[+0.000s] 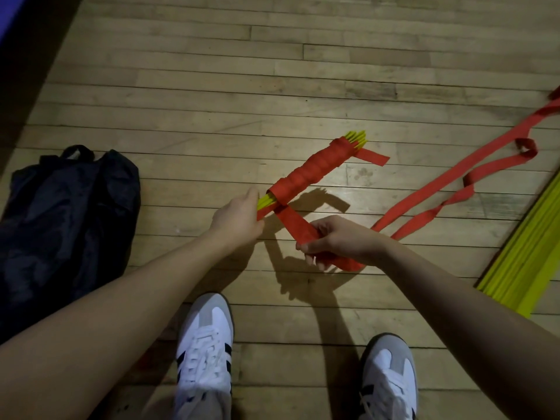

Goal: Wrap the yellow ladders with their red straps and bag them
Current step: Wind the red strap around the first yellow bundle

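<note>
A bundle of yellow ladder rungs (357, 137) hangs above the floor, most of its length wound in red strap (312, 169). My left hand (239, 216) grips the bundle's near end, where yellow tips stick out. My right hand (336, 239) pinches the loose part of the strap (295, 224), which runs taut from the bundle to my fingers. From my right hand the rest of the strap (472, 174) trails off across the floor to the right. A short strap tail (375, 157) sticks out at the bundle's far end.
A black bag (69, 213) lies crumpled on the wooden floor at the left. A second stack of yellow rungs (524, 262) lies at the right edge. My two white shoes (206, 344) stand at the bottom of the view.
</note>
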Demonstrator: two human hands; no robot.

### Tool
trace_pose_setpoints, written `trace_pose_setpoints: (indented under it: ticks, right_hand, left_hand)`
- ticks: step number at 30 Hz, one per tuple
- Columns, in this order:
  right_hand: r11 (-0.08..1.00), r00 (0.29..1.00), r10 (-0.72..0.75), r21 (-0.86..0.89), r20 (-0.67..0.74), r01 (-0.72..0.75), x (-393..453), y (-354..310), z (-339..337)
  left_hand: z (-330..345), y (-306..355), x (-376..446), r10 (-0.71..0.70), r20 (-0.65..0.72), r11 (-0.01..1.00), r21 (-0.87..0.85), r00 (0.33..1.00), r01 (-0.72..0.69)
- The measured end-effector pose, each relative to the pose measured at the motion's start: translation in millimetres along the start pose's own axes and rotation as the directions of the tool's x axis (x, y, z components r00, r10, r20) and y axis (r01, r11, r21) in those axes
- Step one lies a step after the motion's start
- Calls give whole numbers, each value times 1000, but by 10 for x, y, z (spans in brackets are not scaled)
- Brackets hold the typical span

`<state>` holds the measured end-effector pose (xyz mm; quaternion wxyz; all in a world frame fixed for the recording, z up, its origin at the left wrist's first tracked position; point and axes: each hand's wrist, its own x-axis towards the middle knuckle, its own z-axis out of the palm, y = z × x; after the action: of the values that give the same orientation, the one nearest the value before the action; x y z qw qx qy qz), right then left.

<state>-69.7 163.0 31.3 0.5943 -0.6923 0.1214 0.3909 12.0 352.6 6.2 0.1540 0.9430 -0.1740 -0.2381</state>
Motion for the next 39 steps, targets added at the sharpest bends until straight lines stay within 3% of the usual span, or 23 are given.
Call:
trace_pose_setpoints:
  ticks: [6,10,16,20,25,31,36,39]
  right_hand:
    - [994,979,-105,17,-173,109,72,15,80]
    - [980,949,-151,86,-276,181,90,-12,48]
    - [982,961,-129,105,-245,158,37,21,35]
    - [976,946,-159,99,-284,194,45,-57,126]
    - [973,922,-226,-28,-314,229,21,-266,161]
    - [976,932,-212,-12,-293,219,60,-241,111]
    - [980,918,-171,39,-357,198,157,-140,125]
    - [979,928,-154,76,-338,191,161,-107,119]
  left_hand:
    - [29,119,20,-21,153,998,-53,988,30]
    - [32,198,61,68,157,987,133,985,-89]
    - [-52,70,20,156,45,982,97,987,-159]
    - [-12,80,-16,115,-16,990,89,993,-114]
    - [89,149,87,78,-10,990,122,997,-77]
    - [-16,182,220,134,-8,945,303,991,-125]
    - [-12,181,103,137,79,943,295,987,-154]
    - [-61,161,36,226,51,906,355,973,-229]
